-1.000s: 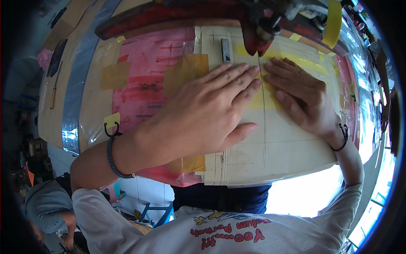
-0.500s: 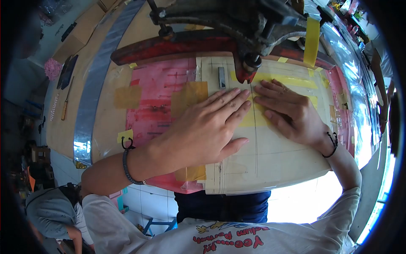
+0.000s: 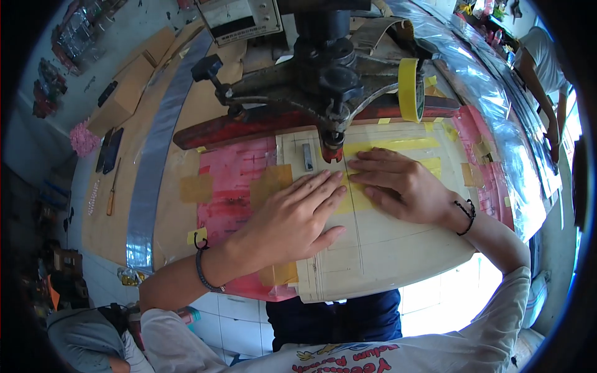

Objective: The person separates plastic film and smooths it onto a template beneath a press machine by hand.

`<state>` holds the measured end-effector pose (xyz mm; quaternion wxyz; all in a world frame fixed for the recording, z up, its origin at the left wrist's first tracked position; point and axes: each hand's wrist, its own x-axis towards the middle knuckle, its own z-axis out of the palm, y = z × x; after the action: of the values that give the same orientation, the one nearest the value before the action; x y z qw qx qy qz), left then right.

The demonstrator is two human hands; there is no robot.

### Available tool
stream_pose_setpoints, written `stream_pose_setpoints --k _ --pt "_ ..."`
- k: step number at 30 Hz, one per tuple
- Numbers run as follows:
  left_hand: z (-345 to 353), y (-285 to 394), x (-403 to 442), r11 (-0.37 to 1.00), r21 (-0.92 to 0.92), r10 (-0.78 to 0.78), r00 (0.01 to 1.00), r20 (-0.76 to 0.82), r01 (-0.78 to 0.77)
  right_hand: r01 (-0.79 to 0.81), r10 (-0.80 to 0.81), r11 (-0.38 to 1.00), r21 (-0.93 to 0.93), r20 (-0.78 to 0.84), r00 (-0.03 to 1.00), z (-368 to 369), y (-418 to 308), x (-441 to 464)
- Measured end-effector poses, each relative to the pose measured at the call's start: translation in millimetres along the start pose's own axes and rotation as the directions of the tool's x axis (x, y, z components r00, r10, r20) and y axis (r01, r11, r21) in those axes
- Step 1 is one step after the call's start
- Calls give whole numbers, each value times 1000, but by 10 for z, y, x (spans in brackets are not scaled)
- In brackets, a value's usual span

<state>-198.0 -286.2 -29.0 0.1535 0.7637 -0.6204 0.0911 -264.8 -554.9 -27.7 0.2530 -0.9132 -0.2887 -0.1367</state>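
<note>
A cream board (image 3: pixel 410 248) lies directly under the fingers of both hands. The left hand (image 3: pixel 292 217) is laid flat on it, fingers straight and close together, thumb spread, grasping nothing; the right hand (image 3: pixel 401 186) rests likewise, released, its fingertips pointing toward the left hand's, a narrow gap between. A small metal bar (image 3: pixel 307 157) lies just beyond the left fingertips, and a notched red foot (image 3: pixel 332 152) hangs just beyond the gap. Yellow tape (image 3: pixel 398 143) runs beyond the right fingers. Left of the left fingers are a brown tape patch (image 3: pixel 270 185) and a pink sheet (image 3: pixel 214 217). Farther beyond the right fingers, a yellow tape roll (image 3: pixel 408 90) hangs against the machine (image 3: pixel 336 78). Well left of the fingers lies a wooden-handled tool (image 3: pixel 111 202); beyond it, a cardboard box (image 3: pixel 121 93), its contents impossible to make out.
</note>
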Motion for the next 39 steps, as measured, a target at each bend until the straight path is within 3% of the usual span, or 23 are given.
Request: stream_pose_setpoints --k 19,31,39 --pt "-89 -1 19 1000 -27 -13 998 69 15 2 0 997 76 -18 1000 -10 4 2" --pt "-99 -12 26 999 -45 -1 997 83 5 -17 15 999 -42 -45 999 49 21 -40" --pt "-95 -3 22 999 -34 0 997 73 3 -56 56 998 -19 -13 998 11 -5 -41"
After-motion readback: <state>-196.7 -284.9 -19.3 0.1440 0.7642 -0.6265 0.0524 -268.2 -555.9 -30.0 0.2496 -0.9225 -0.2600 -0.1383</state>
